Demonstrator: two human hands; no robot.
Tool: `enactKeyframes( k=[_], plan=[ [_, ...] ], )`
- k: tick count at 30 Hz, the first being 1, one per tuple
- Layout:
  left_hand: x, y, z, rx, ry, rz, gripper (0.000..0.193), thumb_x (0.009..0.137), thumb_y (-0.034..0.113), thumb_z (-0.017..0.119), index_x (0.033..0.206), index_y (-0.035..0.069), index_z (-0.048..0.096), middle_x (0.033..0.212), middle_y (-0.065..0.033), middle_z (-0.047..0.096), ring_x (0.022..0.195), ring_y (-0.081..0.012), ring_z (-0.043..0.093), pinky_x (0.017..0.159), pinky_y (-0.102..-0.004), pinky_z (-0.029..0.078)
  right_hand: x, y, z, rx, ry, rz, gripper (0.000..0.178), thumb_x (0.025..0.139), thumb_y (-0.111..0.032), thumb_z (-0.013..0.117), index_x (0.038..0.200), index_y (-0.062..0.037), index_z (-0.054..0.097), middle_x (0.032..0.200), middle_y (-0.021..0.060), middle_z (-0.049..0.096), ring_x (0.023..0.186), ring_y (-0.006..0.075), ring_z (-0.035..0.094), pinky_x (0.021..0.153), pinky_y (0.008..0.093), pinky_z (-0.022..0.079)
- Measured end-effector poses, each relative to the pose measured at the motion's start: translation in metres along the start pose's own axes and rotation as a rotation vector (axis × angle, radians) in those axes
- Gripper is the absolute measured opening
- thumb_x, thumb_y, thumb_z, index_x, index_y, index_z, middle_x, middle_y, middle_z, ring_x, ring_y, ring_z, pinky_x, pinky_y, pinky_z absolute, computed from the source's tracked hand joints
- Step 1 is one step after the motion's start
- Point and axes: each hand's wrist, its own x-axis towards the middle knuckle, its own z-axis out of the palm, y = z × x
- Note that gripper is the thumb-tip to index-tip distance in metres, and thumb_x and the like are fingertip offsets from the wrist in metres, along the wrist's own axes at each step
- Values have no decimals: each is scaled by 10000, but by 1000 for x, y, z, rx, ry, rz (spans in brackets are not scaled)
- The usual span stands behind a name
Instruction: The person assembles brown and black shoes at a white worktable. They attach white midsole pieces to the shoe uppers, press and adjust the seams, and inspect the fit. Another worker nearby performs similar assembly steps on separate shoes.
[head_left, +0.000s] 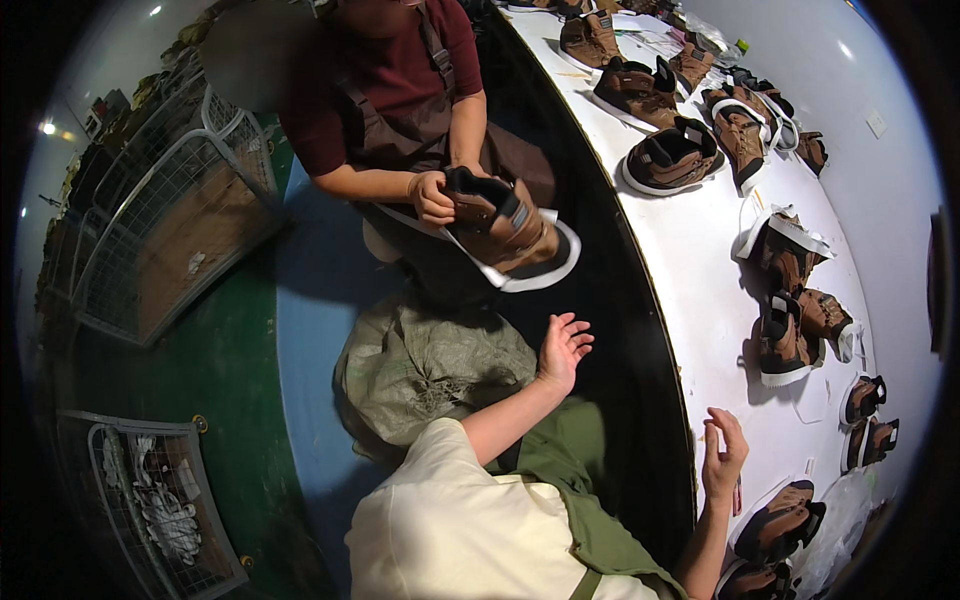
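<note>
Brown leather boots with white soles lie scattered along the white worktop (700,270), several near its far end and a few by its near edge. The person's left hand (563,350) hangs spread and empty above a grey-green woven sack (430,370) on the floor beside the worktop's dark edge. The right hand (722,452), fingers loosely parted and holding nothing, rests at the near edge just beside a brown boot (782,520). Opposite, a co-worker's hand (432,197) grips another boot (505,230) off the worktop. Likely risk: a careless sweep of the right hand could nudge that near boot over the edge.

White table (700,290) strewn with brown shoes (672,158)
</note>
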Motion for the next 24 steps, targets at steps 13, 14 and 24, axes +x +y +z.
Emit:
enactKeyframes(
  k=[13, 14, 24],
  plan=[
    [-12, -6, -4, 96, -76, -50, 394, 983, 473, 487, 1065, 96, 570, 921, -36, 637, 793, -121, 599, 737, -274, 485, -5, -9, 15, 43, -24, 0, 152, 910, -69, 612, 1035, -3, 668, 911, 113, 714, 893, 242, 678, 1081, 487, 359],
    [-12, -6, -6, 98, -75, -54, 380, 983, 463, 493, 1053, 98, 574, 912, -34, 638, 788, -121, 600, 735, -273, 486, -6, -9, 15, 48, -24, 3, 150, 910, -67, 612, 1033, -4, 669, 913, 111, 716, 894, 241, 678, 1080, 486, 360],
    [-14, -11, 2, 117, -114, -94, 310, 983, 417, 509, 996, 118, 587, 878, -22, 640, 775, -113, 594, 727, -271, 486, -6, -6, 21, 75, -41, 35, 135, 902, -62, 620, 1011, -5, 677, 913, 99, 721, 900, 232, 681, 1072, 485, 370]
  ],
)
